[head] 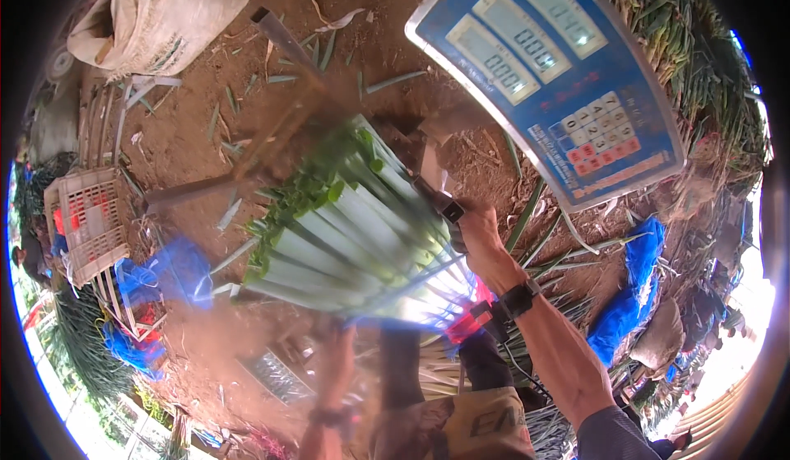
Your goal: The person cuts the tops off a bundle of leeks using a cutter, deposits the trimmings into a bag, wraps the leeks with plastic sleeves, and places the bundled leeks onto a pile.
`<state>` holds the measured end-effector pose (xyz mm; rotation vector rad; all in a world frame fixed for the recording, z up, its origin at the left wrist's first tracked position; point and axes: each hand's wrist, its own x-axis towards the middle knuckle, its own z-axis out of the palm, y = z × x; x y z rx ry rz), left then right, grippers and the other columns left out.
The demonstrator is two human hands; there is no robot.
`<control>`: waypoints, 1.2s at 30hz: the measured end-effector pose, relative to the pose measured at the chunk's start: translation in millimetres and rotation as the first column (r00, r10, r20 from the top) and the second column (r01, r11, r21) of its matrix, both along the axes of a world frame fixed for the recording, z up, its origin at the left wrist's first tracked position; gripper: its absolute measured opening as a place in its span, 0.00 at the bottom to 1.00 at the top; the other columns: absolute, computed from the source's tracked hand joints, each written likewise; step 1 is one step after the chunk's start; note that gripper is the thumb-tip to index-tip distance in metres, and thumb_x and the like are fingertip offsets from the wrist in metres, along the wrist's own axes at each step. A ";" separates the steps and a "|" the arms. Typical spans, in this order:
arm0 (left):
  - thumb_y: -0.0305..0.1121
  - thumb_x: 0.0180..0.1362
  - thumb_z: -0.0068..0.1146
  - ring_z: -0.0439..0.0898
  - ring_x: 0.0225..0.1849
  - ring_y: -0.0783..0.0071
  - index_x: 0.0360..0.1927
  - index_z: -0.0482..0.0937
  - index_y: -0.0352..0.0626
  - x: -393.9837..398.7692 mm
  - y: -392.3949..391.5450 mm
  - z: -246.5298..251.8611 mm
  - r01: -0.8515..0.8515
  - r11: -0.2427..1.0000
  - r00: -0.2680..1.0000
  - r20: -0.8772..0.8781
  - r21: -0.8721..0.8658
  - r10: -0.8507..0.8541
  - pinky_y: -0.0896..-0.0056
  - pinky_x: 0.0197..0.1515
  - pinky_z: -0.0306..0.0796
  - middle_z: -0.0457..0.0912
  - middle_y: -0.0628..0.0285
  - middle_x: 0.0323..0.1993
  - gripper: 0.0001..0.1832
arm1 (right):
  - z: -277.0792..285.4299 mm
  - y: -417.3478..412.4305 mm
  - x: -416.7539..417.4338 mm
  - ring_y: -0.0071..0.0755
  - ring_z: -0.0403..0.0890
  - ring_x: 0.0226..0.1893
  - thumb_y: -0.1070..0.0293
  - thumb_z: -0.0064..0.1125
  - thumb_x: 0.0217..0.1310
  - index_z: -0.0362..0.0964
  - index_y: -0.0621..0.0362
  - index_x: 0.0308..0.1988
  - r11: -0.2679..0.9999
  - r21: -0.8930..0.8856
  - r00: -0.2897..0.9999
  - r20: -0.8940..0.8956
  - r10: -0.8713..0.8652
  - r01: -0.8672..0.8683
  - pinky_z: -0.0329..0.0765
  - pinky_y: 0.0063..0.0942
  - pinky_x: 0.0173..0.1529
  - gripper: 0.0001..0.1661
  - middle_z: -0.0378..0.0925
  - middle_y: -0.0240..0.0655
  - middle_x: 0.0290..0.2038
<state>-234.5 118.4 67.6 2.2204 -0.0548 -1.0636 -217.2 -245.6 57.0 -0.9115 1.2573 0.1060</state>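
Observation:
A large bundle of thick green-and-white stalks, perhaps leeks or scallions (345, 231), lies across a metal frame (287, 43). Its cut leafy ends point up-left, and blue film (410, 281) crosses its pale lower part. My right hand (481, 235) is closed at the bundle's right edge, beside a capped bar end (452, 212); its fingers are partly hidden. Motion blurs my left hand (336, 343) at the bundle's lower edge by the film, and its fingers cannot be made out. Red material (463, 327) shows around the bright root end.
A blue digital scale panel (543, 102) stands at upper right. A white woven sack (166, 22) and a plastic crate (89, 225) are at left. Blue plastic (629, 299) lies right of my arm. Piles of green stalks (710, 65) line the right side; loose leaves litter the soil.

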 end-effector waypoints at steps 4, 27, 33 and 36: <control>0.41 0.69 0.50 0.71 0.43 0.62 0.52 0.80 0.42 -15.0 3.5 3.5 -0.010 1.000 0.986 0.169 -0.019 0.013 0.60 0.45 0.66 0.78 0.57 0.44 0.17 | 29.1 0.0 -16.1 0.20 0.63 0.14 0.73 0.55 0.59 0.79 0.63 0.33 0.998 -0.014 0.997 0.053 0.063 -0.062 0.56 0.25 0.17 0.07 0.68 0.28 0.19; 0.43 0.63 0.51 0.76 0.49 0.45 0.52 0.77 0.38 -96.4 -81.5 175.6 0.590 0.752 0.804 0.301 -0.293 -0.513 0.51 0.54 0.70 0.78 0.43 0.48 0.21 | 166.1 -23.4 -302.5 0.16 0.74 0.28 0.67 0.59 0.65 0.78 0.68 0.36 0.829 -0.560 0.995 0.088 0.046 0.011 0.73 0.21 0.33 0.12 0.78 0.26 0.29; 0.35 0.58 0.59 0.79 0.32 0.54 0.34 0.82 0.38 -101.8 -110.4 202.1 0.802 0.594 0.573 0.368 -0.067 -0.732 0.51 0.43 0.74 0.79 0.52 0.28 0.10 | 234.2 -24.9 -330.5 0.15 0.74 0.28 0.66 0.60 0.66 0.77 0.67 0.35 0.888 -0.273 0.929 0.128 -0.347 0.369 0.72 0.18 0.33 0.12 0.78 0.26 0.29; 0.34 0.58 0.61 0.77 0.30 0.57 0.30 0.80 0.39 -102.6 -118.0 206.5 0.876 0.473 0.464 0.425 -0.091 -0.777 0.53 0.38 0.74 0.76 0.54 0.24 0.08 | 239.3 -24.7 -353.5 0.15 0.73 0.28 0.68 0.60 0.65 0.77 0.68 0.37 0.823 -0.300 0.876 0.196 -0.441 0.482 0.72 0.17 0.34 0.11 0.77 0.25 0.29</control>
